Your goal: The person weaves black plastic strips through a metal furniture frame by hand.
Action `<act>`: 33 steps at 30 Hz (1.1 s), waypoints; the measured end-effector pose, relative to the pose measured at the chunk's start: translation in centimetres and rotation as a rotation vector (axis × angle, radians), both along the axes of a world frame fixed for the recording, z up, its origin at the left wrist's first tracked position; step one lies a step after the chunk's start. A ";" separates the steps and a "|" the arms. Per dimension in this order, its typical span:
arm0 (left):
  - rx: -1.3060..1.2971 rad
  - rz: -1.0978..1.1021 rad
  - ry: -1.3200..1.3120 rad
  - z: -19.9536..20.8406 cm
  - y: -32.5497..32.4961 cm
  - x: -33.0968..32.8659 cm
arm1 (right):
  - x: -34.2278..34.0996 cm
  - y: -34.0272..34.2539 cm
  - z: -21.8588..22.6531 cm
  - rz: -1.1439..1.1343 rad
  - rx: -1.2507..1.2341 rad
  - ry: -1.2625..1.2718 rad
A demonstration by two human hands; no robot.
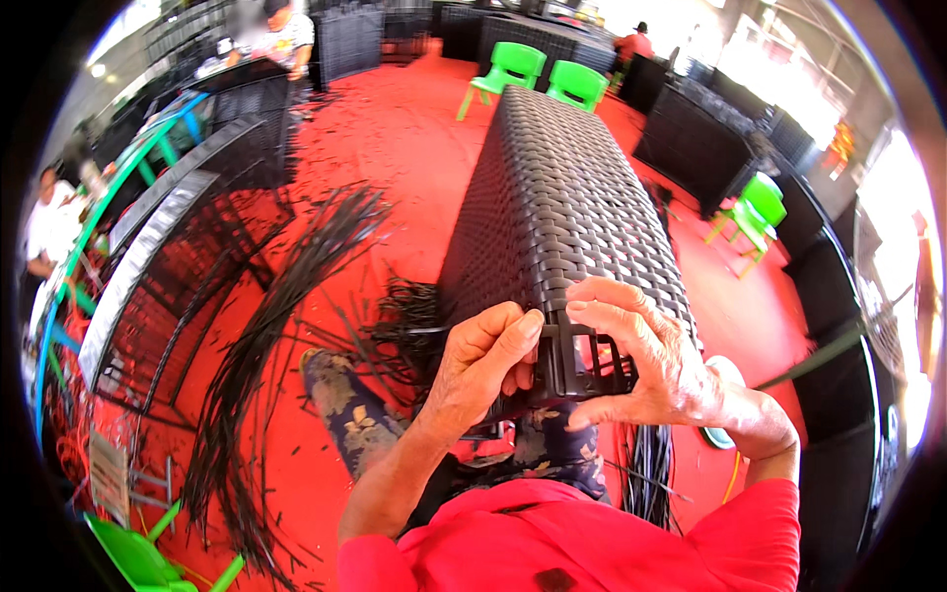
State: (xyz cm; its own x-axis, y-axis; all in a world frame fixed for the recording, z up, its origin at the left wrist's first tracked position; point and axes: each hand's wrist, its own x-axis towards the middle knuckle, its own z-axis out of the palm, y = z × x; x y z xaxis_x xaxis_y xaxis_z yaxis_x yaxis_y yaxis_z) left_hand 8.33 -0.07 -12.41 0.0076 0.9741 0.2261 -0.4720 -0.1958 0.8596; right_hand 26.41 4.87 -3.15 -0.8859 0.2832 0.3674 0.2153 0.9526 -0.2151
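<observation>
A large dark brown woven rattan piece [602,197] stretches away in front of me, its near end close to my lap. At that end, bare dark frame bars [564,365] show below the weave. My left hand [490,360] is closed at the near left corner, thumb pressed against the curled fingers; whatever it pinches is hidden. Over the right part of the same end, my right hand [646,350] has its fingers stretched and curved, thumb well apart. Its fingertips lie at the edge of the weave, and nothing shows held in it.
Long loose dark rattan strips [261,345] lie left on the red floor [395,128], with another bundle [648,474] near my right leg. Green chairs [513,67] stand beyond the piece and at right. Black frames [163,266] line the left. Other people [286,39] are farther off.
</observation>
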 end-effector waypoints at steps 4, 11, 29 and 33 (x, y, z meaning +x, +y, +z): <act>0.104 -0.028 -0.087 -0.7 1.5 1.9 | 3.4 0.1 -0.3 -0.186 -0.130 0.033; -0.004 -0.078 -0.181 -1.6 2.3 4.9 | 7.4 0.6 -1.2 -0.249 -0.026 0.099; -0.027 -0.141 0.082 -4.7 4.2 8.3 | 12.3 3.0 -2.1 -0.300 -0.313 0.252; -0.029 -0.166 0.086 -4.3 4.2 8.7 | 9.6 2.6 -0.1 -0.449 -0.232 0.052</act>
State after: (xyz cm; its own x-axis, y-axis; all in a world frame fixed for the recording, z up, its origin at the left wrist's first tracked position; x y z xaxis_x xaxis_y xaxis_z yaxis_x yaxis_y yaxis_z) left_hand 17.02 4.15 -16.76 0.1872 0.9639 0.1895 -0.4201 -0.0958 0.9024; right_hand 36.01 7.51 -3.25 -0.6406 0.7109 0.2903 0.5757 0.6948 -0.4310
